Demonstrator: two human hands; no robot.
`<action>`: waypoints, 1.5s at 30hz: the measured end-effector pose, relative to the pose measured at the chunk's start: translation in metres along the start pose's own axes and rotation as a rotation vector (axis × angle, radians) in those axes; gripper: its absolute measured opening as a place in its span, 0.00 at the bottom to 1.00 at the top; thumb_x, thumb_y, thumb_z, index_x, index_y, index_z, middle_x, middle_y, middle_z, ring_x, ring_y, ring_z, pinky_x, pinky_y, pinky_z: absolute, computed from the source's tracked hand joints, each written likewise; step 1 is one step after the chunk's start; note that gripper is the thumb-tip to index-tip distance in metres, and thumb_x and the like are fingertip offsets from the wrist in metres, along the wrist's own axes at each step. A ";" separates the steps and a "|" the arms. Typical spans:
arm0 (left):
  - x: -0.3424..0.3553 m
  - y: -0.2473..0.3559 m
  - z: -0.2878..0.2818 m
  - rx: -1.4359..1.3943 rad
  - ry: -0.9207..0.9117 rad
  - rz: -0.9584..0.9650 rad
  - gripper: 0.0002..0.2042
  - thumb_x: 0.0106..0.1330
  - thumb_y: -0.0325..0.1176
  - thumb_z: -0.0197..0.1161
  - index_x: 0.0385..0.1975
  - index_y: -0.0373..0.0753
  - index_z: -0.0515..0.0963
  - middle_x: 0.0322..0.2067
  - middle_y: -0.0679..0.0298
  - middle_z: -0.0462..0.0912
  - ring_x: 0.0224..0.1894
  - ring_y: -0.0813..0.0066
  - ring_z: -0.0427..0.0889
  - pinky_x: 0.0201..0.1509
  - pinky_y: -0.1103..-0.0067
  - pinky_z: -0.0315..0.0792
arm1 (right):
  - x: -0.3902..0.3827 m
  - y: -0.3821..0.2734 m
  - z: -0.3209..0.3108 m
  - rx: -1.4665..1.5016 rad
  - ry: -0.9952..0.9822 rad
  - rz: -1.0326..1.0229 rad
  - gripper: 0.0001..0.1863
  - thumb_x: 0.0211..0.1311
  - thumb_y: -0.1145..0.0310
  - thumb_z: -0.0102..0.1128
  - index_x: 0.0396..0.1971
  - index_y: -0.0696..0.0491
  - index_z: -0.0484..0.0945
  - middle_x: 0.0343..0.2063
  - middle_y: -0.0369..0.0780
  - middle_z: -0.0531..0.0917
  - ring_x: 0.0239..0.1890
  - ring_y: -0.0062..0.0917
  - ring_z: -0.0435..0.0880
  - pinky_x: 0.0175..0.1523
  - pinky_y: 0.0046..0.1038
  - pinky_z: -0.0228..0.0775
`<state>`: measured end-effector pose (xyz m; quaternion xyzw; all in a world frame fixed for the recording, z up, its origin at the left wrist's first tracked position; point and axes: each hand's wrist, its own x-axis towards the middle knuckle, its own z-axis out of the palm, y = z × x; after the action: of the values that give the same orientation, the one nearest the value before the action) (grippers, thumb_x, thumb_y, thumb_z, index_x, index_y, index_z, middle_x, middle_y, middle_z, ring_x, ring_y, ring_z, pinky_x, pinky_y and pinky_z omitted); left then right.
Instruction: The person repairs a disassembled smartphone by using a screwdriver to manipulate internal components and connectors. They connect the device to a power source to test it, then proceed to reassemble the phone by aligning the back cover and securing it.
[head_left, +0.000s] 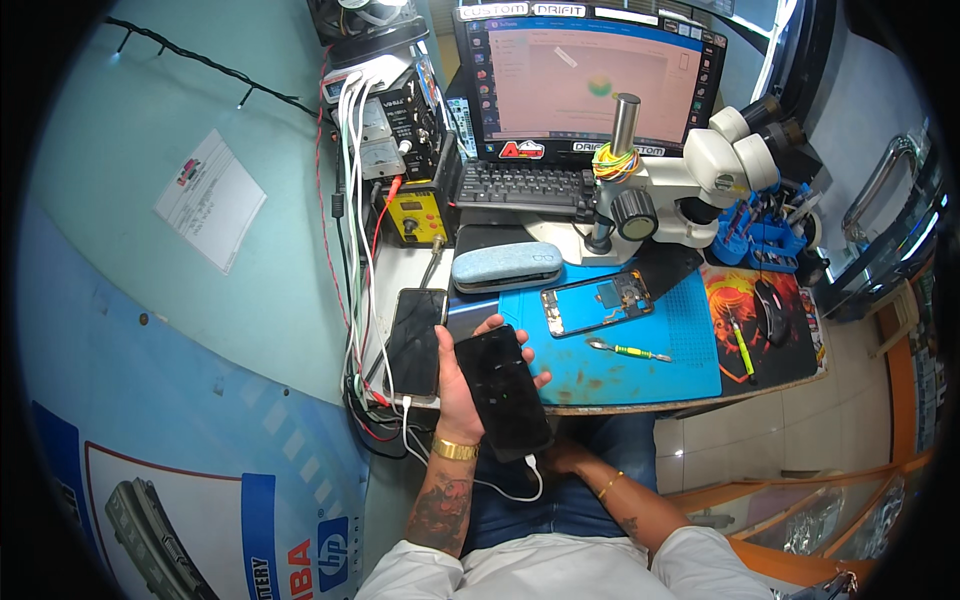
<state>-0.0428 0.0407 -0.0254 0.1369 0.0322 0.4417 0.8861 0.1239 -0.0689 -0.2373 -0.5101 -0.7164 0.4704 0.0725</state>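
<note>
A black phone (500, 390) lies in my left hand (458, 398), above the front edge of the bench. My thumb is along its left side and the fingertips curl round its right side. Its screen is dark with a small mark in the middle, and a white cable (533, 470) is plugged into its lower end. My right hand (568, 456) is low over my lap, beside the phone's lower end; its fingers are hidden. Just left of my left hand, a second phone (414, 345) with a dark screen lies on the bench, also with a white cable plugged in.
A blue work mat (670, 378) bears an opened phone (598, 303) and a green-handled spatula tool (630, 350). Behind stand a glasses case (507, 266), microscope (640, 190), keyboard (525, 187) and monitor (600, 85). A screwdriver (741, 347) and mouse (771, 310) lie right. Cables hang beside a power supply (412, 215).
</note>
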 end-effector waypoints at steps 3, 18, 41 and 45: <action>0.000 0.000 -0.001 0.007 0.002 0.000 0.36 0.67 0.72 0.36 0.56 0.47 0.72 0.48 0.56 0.79 0.49 0.62 0.80 0.58 0.46 0.70 | 0.001 -0.001 -0.001 -0.020 0.002 -0.017 0.29 0.59 0.54 0.60 0.59 0.51 0.74 0.57 0.50 0.75 0.61 0.46 0.70 0.67 0.42 0.60; -0.021 -0.007 0.001 -0.146 -0.086 -0.088 0.40 0.63 0.75 0.37 0.57 0.45 0.69 0.49 0.50 0.77 0.45 0.57 0.81 0.53 0.45 0.74 | -0.065 -0.097 -0.039 0.550 -0.162 0.096 0.22 0.71 0.63 0.54 0.61 0.56 0.71 0.51 0.43 0.80 0.50 0.25 0.80 0.54 0.29 0.73; -0.088 -0.039 0.016 -0.415 -0.635 -0.150 0.50 0.53 0.80 0.47 0.62 0.38 0.60 0.53 0.34 0.67 0.46 0.45 0.82 0.51 0.50 0.78 | -0.131 -0.178 -0.009 1.614 -0.434 -0.325 0.36 0.58 0.78 0.68 0.65 0.55 0.61 0.66 0.47 0.64 0.68 0.39 0.66 0.68 0.42 0.63; -0.095 -0.042 0.016 -0.259 -0.450 -0.042 0.51 0.53 0.80 0.47 0.63 0.38 0.61 0.53 0.33 0.69 0.46 0.43 0.83 0.47 0.54 0.80 | -0.135 -0.191 -0.008 1.512 -0.238 -0.354 0.40 0.57 0.81 0.68 0.68 0.57 0.59 0.63 0.43 0.68 0.61 0.27 0.71 0.66 0.31 0.64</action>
<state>-0.0659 -0.0619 -0.0278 0.1166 -0.2199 0.3821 0.8900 0.0656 -0.1790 -0.0396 -0.1468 -0.2754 0.8634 0.3965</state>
